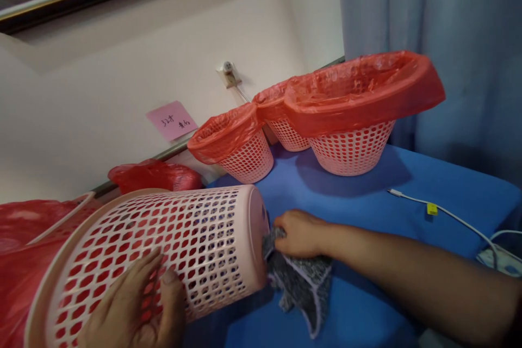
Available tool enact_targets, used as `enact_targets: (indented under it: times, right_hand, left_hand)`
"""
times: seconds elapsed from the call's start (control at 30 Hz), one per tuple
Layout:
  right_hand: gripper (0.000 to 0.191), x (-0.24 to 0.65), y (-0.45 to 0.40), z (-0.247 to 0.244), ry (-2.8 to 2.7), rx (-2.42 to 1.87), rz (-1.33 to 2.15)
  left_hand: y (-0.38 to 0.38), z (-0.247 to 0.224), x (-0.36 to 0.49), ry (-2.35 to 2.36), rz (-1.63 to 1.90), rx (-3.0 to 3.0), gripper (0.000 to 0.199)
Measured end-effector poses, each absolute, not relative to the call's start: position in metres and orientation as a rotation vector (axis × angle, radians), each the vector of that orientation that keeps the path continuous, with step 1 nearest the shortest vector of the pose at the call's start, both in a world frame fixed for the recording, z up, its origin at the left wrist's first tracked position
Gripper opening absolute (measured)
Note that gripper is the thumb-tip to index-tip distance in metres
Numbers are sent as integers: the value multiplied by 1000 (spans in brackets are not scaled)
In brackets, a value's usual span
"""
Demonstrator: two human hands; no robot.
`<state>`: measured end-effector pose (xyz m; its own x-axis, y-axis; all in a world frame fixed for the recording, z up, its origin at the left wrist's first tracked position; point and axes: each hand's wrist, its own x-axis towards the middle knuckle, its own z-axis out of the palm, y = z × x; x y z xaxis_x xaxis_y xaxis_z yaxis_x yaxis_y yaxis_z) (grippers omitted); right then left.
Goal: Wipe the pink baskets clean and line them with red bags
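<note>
A pink perforated plastic basket (212, 234) lies tipped on its side, its base facing right and its wide rim to the left. Against its near side rests my left hand (138, 304), fingers spread over the holes. My right hand (299, 234) is closed on a grey cloth (302, 283) with light purple edging, pressing it to the basket's base. The cloth's loose end hangs down over the blue tabletop (350, 212).
Behind stand three pink baskets lined with red plastic bags, the nearest a large basket (350, 147). Red bags (155, 174) lie along the wall. A white cable (452, 217) with a yellow tag crosses the right side. A pink note (171, 120) and a socket (229, 74) are on the wall.
</note>
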<state>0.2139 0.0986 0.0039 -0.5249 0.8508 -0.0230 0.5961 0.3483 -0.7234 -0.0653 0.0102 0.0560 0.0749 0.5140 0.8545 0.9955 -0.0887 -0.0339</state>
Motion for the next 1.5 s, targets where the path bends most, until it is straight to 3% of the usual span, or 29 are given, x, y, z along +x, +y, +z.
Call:
enact_targets:
  times: [0.17,0.37,0.47,0.63,0.87,1.2,1.4,1.5]
  right_hand:
    - [48,212,100,-6,-1926,-983,672]
    - [28,206,96,-9,-2350,-1197,879]
    - [36,208,98,-10,-2085,-1181,827]
    - [64,222,88,-6,-1775,-684,473]
    - [46,222,48,7,-2484,-97,315]
    - [65,233,93,-2,-1901,-570,488]
    - [64,228,71,3,-2143,-237,386]
    - [61,222,82,10,-2012,-367,446]
  left_hand:
    - [12,56,-66,-1465,-922,-1689,44]
    - [12,57,-64,-1438,-935,-1698,43]
    - [10,56,-63,-1437,-942,-1698,43]
    - [7,56,-60,-1420,-863,-1706,37]
    - [6,59,-55,-1403,-862,-1725,30]
    - [9,58,-50,-1315,-849,-1725,21]
    - [2,58,-64,-1342,-909,-1676,13]
    - [-2,58,-68,-1313,-951,-1708,18]
